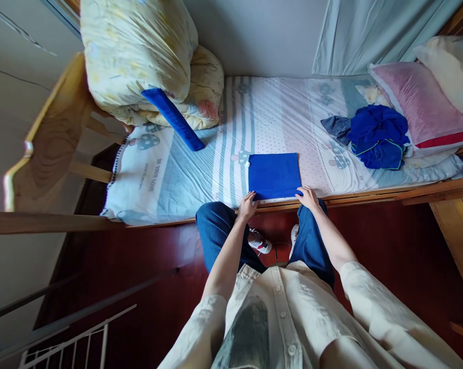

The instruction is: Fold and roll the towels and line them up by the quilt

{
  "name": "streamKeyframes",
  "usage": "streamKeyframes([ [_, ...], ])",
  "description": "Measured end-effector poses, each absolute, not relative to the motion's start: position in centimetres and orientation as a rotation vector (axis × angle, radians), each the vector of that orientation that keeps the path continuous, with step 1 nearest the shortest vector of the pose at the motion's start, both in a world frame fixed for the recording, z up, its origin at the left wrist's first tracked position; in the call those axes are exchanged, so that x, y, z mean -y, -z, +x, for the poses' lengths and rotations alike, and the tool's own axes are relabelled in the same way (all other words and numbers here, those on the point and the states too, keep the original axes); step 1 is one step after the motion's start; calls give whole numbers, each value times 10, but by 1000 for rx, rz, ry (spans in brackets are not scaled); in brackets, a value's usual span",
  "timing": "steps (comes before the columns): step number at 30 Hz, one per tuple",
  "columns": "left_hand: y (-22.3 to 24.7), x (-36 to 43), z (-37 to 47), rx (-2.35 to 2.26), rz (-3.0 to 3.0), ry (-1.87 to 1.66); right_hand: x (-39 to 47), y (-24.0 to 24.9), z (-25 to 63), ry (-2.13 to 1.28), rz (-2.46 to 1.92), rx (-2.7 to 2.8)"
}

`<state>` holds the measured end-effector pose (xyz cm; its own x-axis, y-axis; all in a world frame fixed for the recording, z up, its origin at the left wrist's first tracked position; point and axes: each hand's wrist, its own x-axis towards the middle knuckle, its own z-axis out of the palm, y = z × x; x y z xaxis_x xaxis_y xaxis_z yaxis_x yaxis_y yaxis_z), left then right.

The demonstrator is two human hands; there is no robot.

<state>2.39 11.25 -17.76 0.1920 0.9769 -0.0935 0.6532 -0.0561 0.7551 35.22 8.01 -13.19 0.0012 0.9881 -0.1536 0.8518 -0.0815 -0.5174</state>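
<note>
A folded blue cloth [274,173] lies flat on the bed near its front edge, shaped into a rectangle with a small white tag on its left side. My left hand [248,206] grips its near left corner. At the near right corner, my right hand [309,198] has its fingers curled over the cloth edge. Further left on the bed, a rolled blue cloth [173,119] leans against a quilt. To the right sits a crumpled blue garment [379,136] with green piping, beside a grey-blue cloth [336,128].
The bed [273,113] has a patterned sheet and a wooden frame. A bulky yellow quilt [139,46] is piled at the left, near the wooden end board [50,138]. A pink pillow [419,100] lies at the right. A white metal rack [78,341] stands at lower left.
</note>
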Motion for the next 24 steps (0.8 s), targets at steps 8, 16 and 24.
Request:
streamKeyframes([
  [8, 195, -112, 22, -1578, 1772, -603, -85, 141, 352, -829, -2119, 1860],
  [16, 199, -119, 25, -1664, 1803, -578, -94, 158, 355, -780, -2109, 1886],
  [24, 188, -123, 24, -1682, 1799, -595, -89, 146, 354, -766, -2089, 1870],
])
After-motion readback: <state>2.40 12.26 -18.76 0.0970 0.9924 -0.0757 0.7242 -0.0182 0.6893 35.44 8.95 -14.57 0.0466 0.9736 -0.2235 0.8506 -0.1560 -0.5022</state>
